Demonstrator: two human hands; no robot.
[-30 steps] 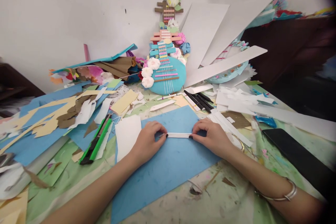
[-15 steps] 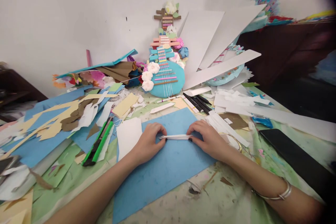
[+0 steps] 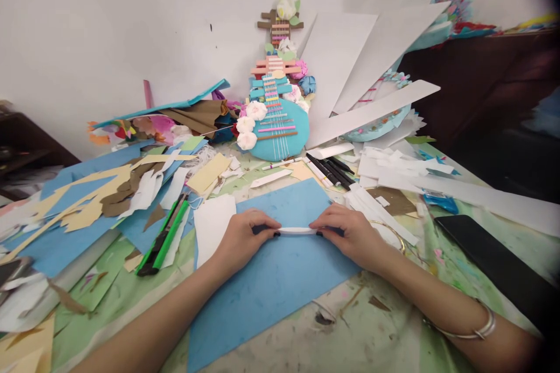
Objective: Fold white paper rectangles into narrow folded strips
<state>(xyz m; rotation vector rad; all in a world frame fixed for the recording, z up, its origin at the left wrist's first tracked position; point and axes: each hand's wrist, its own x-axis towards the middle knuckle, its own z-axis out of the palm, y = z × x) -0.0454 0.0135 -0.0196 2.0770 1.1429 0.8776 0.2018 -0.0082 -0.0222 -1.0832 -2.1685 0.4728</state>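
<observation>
A narrow white paper strip (image 3: 297, 231) stretches between my hands, over a blue sheet (image 3: 280, 285). My left hand (image 3: 245, 236) pinches its left end between thumb and fingers. At the other end, my right hand (image 3: 350, 233) is closed on the strip in the same kind of pinch. The strip looks folded or rolled along its length; its two ends are hidden by my fingertips. A white sheet (image 3: 212, 227) lies beside my left hand, partly on the blue one.
A green utility knife (image 3: 163, 236) lies to the left among paper scraps. Black markers (image 3: 330, 170) sit behind my right hand, and a black phone-like slab (image 3: 490, 268) is at the right. A turquoise paper lute (image 3: 280, 131) with flowers leans against the wall.
My left fingers have shifted slightly to the right along the strip, and less of it shows between my hands. The right fingers have adjusted their grip a little.
</observation>
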